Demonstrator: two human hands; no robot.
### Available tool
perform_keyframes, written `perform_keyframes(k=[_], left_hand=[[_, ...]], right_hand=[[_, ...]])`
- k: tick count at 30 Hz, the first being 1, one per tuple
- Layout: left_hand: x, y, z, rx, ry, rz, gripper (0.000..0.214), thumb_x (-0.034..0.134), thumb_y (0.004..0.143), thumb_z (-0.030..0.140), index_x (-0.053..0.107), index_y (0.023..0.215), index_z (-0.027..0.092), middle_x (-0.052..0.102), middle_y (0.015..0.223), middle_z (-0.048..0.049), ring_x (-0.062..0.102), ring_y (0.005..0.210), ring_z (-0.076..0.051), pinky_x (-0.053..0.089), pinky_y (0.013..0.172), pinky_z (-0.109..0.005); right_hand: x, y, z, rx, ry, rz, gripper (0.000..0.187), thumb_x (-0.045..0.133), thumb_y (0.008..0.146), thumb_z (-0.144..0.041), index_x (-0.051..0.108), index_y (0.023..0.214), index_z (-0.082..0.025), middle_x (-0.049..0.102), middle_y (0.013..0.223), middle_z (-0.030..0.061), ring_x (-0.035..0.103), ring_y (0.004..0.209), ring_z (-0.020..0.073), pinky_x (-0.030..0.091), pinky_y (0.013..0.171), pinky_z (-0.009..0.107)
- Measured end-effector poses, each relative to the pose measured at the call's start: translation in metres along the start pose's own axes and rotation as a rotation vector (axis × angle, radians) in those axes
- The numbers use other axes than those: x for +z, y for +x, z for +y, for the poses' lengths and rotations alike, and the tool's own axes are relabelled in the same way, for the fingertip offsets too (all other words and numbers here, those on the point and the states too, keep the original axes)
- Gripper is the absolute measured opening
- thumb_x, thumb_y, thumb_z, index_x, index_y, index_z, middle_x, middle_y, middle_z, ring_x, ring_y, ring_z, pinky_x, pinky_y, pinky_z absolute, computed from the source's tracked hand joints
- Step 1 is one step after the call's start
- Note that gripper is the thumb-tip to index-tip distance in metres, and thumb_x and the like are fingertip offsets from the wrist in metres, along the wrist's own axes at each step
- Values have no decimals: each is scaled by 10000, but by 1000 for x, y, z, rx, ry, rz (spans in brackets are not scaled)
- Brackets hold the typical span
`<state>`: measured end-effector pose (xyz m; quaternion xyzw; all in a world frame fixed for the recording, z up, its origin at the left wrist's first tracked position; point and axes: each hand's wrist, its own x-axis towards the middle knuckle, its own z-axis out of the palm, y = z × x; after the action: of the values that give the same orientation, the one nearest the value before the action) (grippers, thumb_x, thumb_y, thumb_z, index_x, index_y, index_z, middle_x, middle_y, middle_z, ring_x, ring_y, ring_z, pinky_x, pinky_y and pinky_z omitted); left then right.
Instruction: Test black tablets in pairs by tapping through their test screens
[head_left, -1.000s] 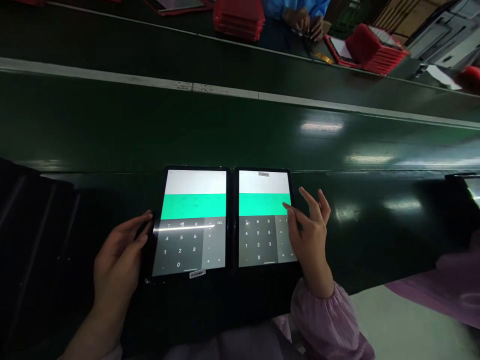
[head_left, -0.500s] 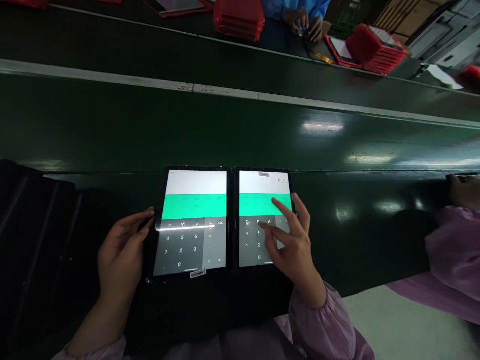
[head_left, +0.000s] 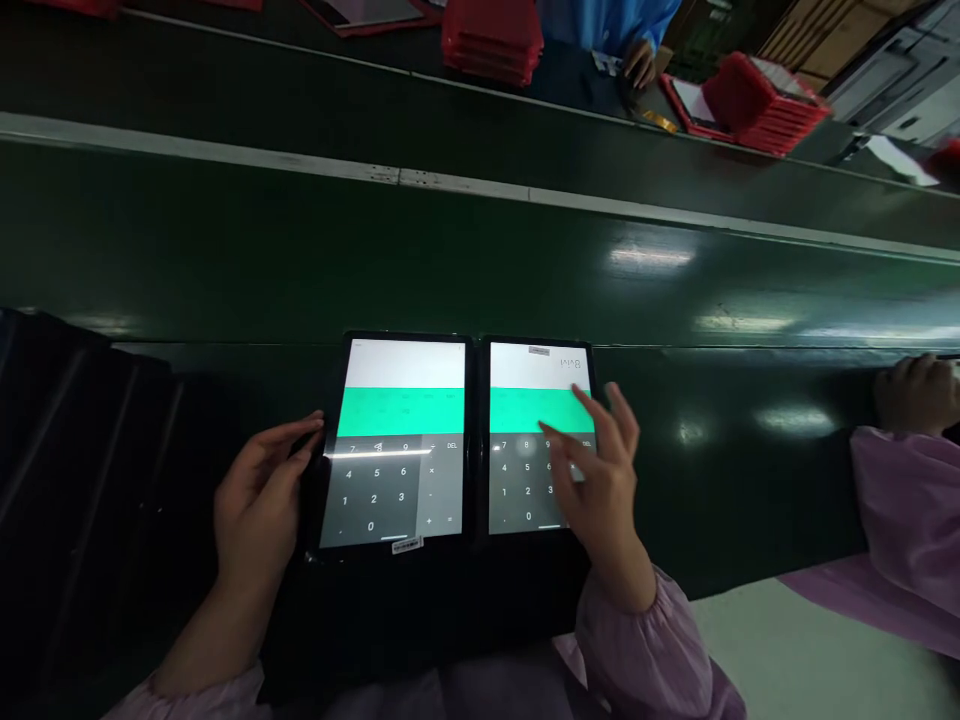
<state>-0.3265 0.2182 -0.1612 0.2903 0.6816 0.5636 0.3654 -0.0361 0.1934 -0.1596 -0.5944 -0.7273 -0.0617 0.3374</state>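
Two tablets, side by side on a green bench (head_left: 300, 240), each lit with a calculator: white strip at top, green band across the middle, dark number keys below. Left tablet (head_left: 394, 415): a small barcode label (head_left: 407, 545) on its near edge, a streak of light across the keys. Right tablet (head_left: 517, 410): a small tag (head_left: 538, 351) at its far edge, characters in the white strip, a pale round glow on the 8 key. Left hand (head_left: 259, 500): half closed, thumb and forefinger at the left tablet's outer edge; whether they grip it cannot be told. Right hand (head_left: 604, 485): loosely spread over the right tablet, holding nothing, forefinger extended above the 8 key; contact with the glass cannot be told. Far side: two stacks of red cases (head_left: 491, 45), a roll of yellow tape (head_left: 660, 121), a co-worker's hand (head_left: 640, 63) and blue sleeve (head_left: 600, 25). Far right: another person's purple sleeve (head_left: 904, 490).
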Motion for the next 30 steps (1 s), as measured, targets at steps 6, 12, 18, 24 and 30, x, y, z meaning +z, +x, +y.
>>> perform_keyframes(k=[6, 12, 18, 24, 30], left_hand=[[-1, 0, -2, 43, 45, -1, 231, 762, 577, 394, 756, 783, 289, 801, 970, -37, 725, 1178, -345, 554, 1136, -560], [-6, 5, -12, 77, 43, -30, 204, 760, 662, 341, 762, 850, 262, 807, 1024, -45, 723, 1221, -346, 465, 1235, -596], [10, 30, -15, 127, -10, -143, 208, 735, 769, 240, 716, 977, 244, 780, 1209, -70, 600, 1444, -331, 349, 1321, -554], [26, 51, -14, 103, -4, -337, 506, 756, 768, 289, 669, 1263, 241, 677, 1511, -116, 488, 1556, -371, 329, 1328, -572], [3, 63, -24, 30, 34, -510, 695, 771, 805, 371, 565, 1462, 280, 540, 1682, -112, 286, 1671, -365, 214, 1361, -592]], right_hand=[[0, 0, 28, 142, -144, 108, 354, 536, 1095, -291, 873, 996, -253, 684, 1439, 123, 457, 1524, 450, 479, 1123, 766], [1, 0, 26, 112, -87, 75, 342, 547, 1084, -275, 880, 1008, -255, 684, 1450, 115, 423, 1552, 444, 475, 1142, 742], [-3, 1, 31, 129, -120, 92, 412, 506, 1113, -348, 882, 987, -234, 710, 1400, 154, 470, 1513, 459, 511, 1086, 756], [5, 14, -21, 68, -55, 35, 393, 497, 1112, -303, 873, 1014, -244, 709, 1394, 145, 462, 1530, 431, 565, 1068, 715], [44, 27, -87, 23, 45, -179, 365, 504, 1095, -250, 867, 1130, -265, 597, 1563, 152, 352, 1608, 468, 500, 1153, 757]])
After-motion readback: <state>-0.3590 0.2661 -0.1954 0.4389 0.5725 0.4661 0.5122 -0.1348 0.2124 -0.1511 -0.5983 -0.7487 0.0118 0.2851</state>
